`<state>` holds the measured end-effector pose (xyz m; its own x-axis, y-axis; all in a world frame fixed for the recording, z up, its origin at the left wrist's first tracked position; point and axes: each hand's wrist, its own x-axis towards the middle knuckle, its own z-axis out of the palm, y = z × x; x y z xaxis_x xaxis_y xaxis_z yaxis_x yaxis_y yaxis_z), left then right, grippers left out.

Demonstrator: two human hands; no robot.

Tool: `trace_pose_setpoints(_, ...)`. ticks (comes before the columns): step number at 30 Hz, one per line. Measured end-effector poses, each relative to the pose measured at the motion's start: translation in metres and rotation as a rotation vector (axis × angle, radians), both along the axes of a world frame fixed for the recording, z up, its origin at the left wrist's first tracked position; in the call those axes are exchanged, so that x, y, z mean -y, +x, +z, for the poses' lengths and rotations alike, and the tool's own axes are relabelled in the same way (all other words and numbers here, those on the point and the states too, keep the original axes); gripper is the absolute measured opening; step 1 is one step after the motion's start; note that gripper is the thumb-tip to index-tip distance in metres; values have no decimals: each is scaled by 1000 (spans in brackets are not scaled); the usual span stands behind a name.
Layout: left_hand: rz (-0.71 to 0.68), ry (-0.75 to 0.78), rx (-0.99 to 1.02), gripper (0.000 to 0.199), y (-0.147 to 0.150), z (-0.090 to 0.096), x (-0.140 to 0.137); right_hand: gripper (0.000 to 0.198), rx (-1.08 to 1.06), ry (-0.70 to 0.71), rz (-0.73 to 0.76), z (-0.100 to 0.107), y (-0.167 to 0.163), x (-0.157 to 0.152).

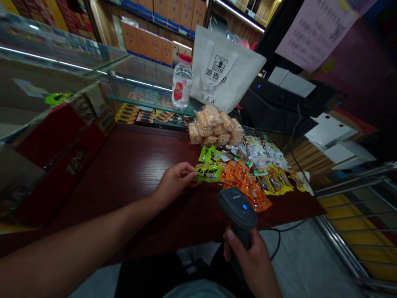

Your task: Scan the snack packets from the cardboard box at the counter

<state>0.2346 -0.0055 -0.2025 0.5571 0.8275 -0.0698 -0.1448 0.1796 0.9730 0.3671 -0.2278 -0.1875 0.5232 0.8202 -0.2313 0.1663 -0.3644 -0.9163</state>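
Between the thumb and fingers of my left hand (178, 180) is the left end of a green snack packet (208, 173), low over the dark red tabletop. Two more green packets (210, 155) lie just behind it. My right hand (248, 256) is wrapped round the handle of a black barcode scanner (238, 207), its head pointing towards the packets and a blue light lit on top. Orange snack packets (245, 182) lie spread to the right of the green ones. Beyond them are yellow-edged packets (274, 180) and silvery-white packets (263, 150).
Wrapped bread-like pieces (214, 126) are piled at the back. Behind them stand a white carrier bag (225, 70) and a red-capped bottle (182, 82) on the glass counter. A red carton (66, 145) takes up the left side. A cable (277, 244) hangs at the right front edge.
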Motion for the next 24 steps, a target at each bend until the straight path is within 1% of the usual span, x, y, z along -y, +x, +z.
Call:
trace_pose_setpoints(8,29,-42,-13,21,1,6,3,40,79,-56,15,-5,0,-2)
trace_pose_setpoints(14,64,12,-50,20,0,7,5,38,58,-29,34,-7,-2,-4)
trace_pose_setpoints(18,39,-38,-6,25,0,6,4,38,74,-23,18,-7,-2,-5)
trace_pose_setpoints(21,26,-57,12,26,1,4,3,37,72,-3,-9,-7,-5,-7)
trace_pose_setpoints(24,37,-25,9,25,1,5,4,39,51,38,-61,-10,-9,-10)
